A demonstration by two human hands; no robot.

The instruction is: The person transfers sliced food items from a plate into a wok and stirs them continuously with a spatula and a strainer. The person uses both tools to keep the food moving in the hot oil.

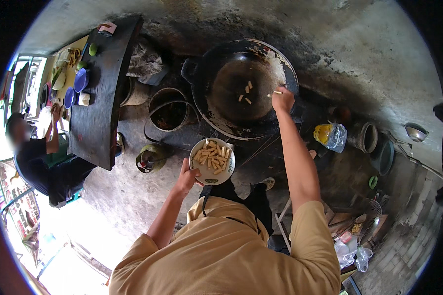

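My left hand (186, 178) grips a white plate (212, 178) heaped with several short, pale beige stick pieces (212, 157). My right hand (283, 101) is above the right side of a large blackened wok (209, 118), its fingertips pinched on a small pale piece (277, 93). Several similar pieces (248, 86) lie in the dark pool at the middle of the wok; whether it is oil or water I cannot tell.
A dark wooden table (103, 137) with blue bowls (81, 79) stands at left; a person (37, 162) sits beside it. A metal bucket (168, 120) and green gas cylinder (151, 158) are left of the wok. A yellow bag (330, 137) and containers (367, 137) stand right.
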